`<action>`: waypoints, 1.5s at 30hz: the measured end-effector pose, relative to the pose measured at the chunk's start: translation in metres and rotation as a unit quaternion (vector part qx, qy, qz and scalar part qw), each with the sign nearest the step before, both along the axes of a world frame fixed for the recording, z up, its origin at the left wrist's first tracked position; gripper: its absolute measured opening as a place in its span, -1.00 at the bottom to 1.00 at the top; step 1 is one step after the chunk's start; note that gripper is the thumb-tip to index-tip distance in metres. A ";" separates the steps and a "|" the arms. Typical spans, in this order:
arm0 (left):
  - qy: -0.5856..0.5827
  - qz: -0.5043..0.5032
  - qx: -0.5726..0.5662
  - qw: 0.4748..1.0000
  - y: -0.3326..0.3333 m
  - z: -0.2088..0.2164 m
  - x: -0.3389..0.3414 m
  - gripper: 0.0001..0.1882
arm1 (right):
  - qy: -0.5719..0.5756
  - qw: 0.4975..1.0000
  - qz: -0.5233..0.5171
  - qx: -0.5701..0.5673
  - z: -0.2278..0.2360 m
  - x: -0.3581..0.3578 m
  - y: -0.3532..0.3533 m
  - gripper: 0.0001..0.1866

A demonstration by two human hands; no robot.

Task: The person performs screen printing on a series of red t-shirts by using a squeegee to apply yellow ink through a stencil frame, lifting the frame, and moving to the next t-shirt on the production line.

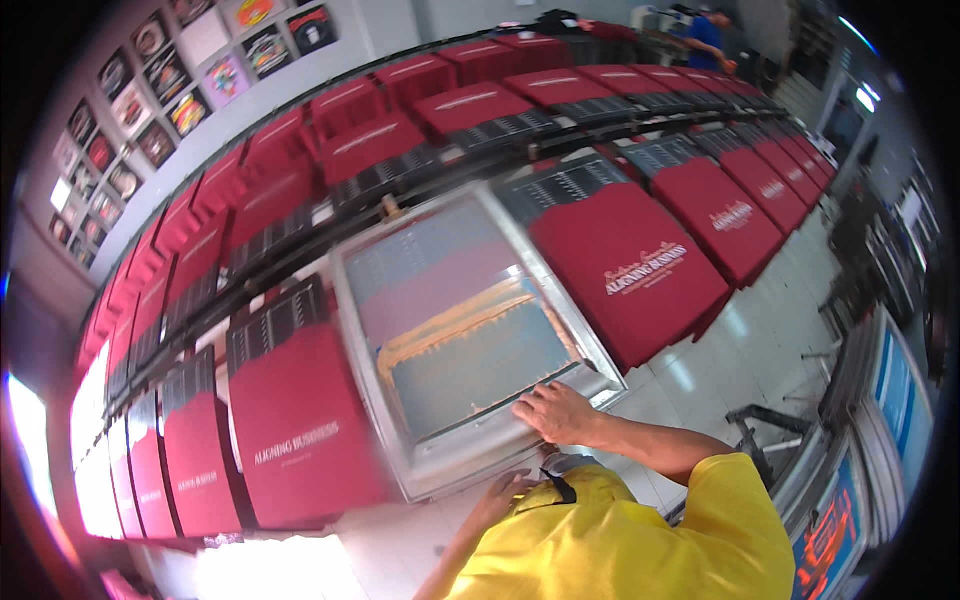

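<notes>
A silver-framed printing screen (470, 335) lies tilted across the row of boards in front of me. Its mesh shows a grey-blue panel bordered by an uneven orange-tan band. Along its near end runs a long dark-edged bar that looks like a squeegee (480, 408). My right hand (555, 412) is closed over this bar, fingers curled and partly hidden. My left hand (505, 493) is just below the frame's near edge, loosely open, with nothing visible in it. Dark red printed shirts (300, 420) lie flat on boards to the left, and another red shirt (625, 260) on the right.
Long rows of boards with red shirts (480, 105) curve away behind. More framed screens (850, 480) lean at the right by a dark metal stand (765, 425). A person in blue (706, 42) stands far back. Pictures (165, 75) hang on the left wall.
</notes>
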State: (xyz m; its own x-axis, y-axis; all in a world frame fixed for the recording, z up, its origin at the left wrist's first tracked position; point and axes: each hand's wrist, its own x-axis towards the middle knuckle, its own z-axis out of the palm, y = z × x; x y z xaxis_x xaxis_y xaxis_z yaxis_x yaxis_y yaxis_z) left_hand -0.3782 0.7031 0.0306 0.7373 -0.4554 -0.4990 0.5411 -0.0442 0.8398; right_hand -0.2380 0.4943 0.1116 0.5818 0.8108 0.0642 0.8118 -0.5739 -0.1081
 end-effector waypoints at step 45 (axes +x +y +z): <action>0.097 0.233 0.075 0.965 -0.029 -0.012 0.003 -0.58 | 0.085 0.995 0.045 0.006 0.018 0.228 0.106 -0.68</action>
